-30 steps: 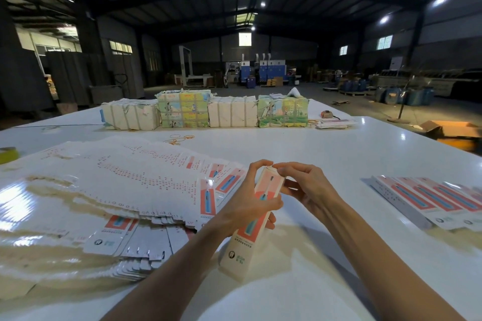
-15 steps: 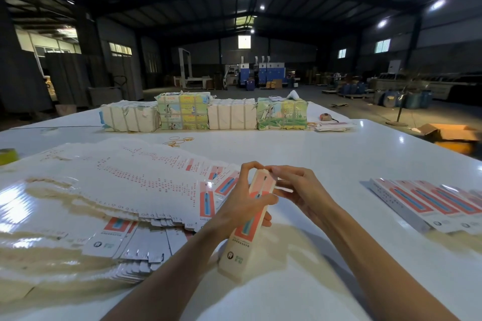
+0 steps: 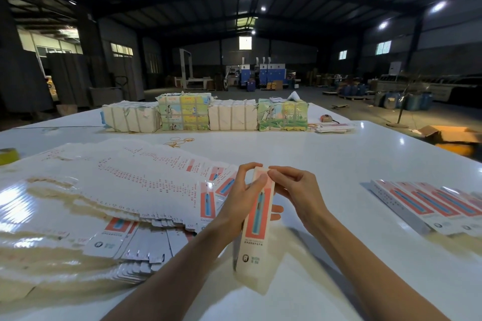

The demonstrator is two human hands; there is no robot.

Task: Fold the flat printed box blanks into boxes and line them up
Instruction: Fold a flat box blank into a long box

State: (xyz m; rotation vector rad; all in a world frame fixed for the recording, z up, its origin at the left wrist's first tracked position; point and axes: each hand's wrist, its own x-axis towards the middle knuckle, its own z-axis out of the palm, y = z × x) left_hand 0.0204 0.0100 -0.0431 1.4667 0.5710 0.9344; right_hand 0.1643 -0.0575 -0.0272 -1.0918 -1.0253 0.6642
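The left hand (image 3: 242,206) has its grip clenched round the upper half of a long, slim white card box with a salmon-red panel (image 3: 257,237). Its thumb lies across the printed front, its forefinger hooks over the top edge, and its other fingertips show past the box's right side. The right hand (image 3: 297,190) pinches the top end of the same box between thumb and forefinger, the remaining fingers loosely curled behind. Both forearms reach in from the near edge.

The box's top end looks closed under the fingers, and nothing shows of its inside. Its front carries a blue, brush-like picture on the red panel, small print below that and a tooth logo near the bottom. It leans with its top away from the person and its lower end close to the glossy white table (image 3: 339,164); whether that end touches the table I cannot tell.

Just left of the hands lies a wide fan of flat white printed box blanks (image 3: 125,185), overlapping, with red-and-blue panels showing at the near ends. Well apart on the right, a row of folded red-and-white boxes (image 3: 427,203) lies side by side.

Along the table's far edge stand four strapped bundles of paper stock (image 3: 182,112), two plain white and two with coloured pictures. Some yellow rubber bands (image 3: 180,141) lie in front of them, and a small stack of flat blanks (image 3: 333,128) lies at their right end. A yellow roll of tape (image 3: 7,155) sits at the far left. On the floor past the table's right side is an open brown cardboard carton (image 3: 451,135); its contents are not visible.
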